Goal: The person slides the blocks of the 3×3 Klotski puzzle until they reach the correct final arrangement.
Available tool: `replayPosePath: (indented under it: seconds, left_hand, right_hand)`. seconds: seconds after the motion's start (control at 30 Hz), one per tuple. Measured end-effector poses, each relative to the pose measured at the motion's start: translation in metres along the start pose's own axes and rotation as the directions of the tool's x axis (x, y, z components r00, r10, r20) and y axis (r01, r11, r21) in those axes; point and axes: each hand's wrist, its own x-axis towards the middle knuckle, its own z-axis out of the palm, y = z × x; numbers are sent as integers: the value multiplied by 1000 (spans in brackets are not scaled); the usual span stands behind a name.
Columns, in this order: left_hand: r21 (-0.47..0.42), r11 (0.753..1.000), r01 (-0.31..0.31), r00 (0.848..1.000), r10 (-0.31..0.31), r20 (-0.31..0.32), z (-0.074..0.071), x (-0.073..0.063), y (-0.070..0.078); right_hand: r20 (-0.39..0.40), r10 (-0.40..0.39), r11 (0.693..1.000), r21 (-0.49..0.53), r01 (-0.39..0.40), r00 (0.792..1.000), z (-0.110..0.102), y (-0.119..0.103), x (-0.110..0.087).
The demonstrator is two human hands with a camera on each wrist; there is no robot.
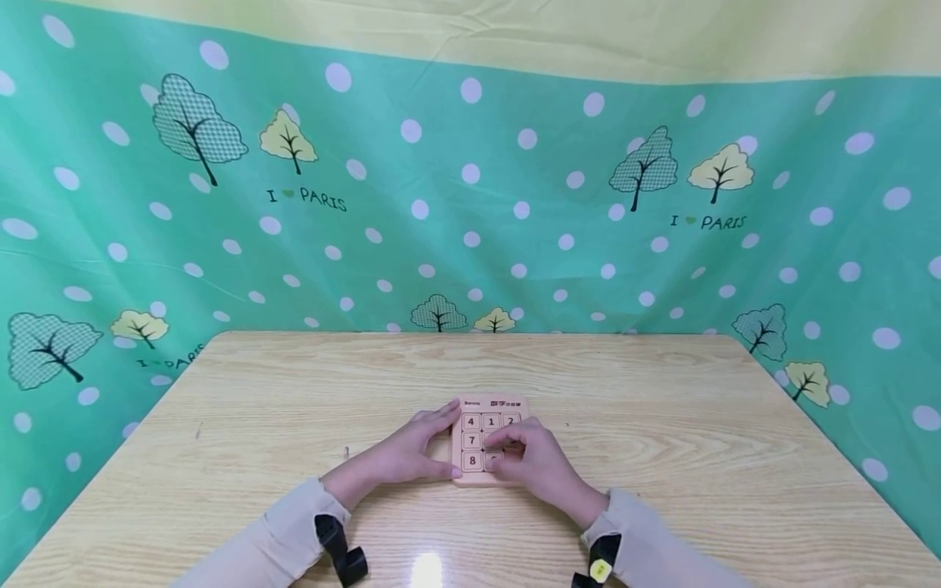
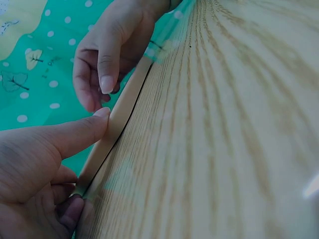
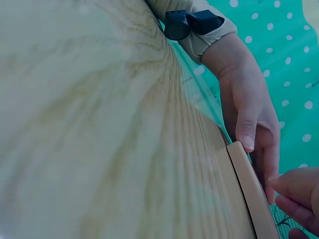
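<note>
A wooden sliding number puzzle [image 1: 473, 478] lies flat on the table, with square tiles in rows; 4, 1, 2, 7 and 8 are readable. My left hand [image 1: 412, 447] holds its left side, thumb at the lower left corner and fingers at the upper left edge. In the left wrist view, the left thumb [image 2: 82, 132] presses the board's pale side edge [image 2: 119, 112]. Over the right-hand tiles is my right hand [image 1: 540, 461], its bent index finger and thumb apart, tips down at the middle column. It hides several tiles.
The wood-grain table [image 1: 294, 392] extends around the puzzle. A green dotted cloth [image 1: 470, 204] with printed trees hangs behind it. Black wrist cameras [image 1: 341, 551] are strapped over both pale sleeves. Light glares on the table's near edge.
</note>
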Motion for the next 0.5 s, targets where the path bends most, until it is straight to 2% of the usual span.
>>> replayPosePath:
  seconds: [0.5]
  left_hand:
    - [5, 1000, 7, 1000, -7, 2, 0, 1, 1]
  right_hand:
    - [6, -11, 1000, -18, 11, 1000, 6, -1, -2]
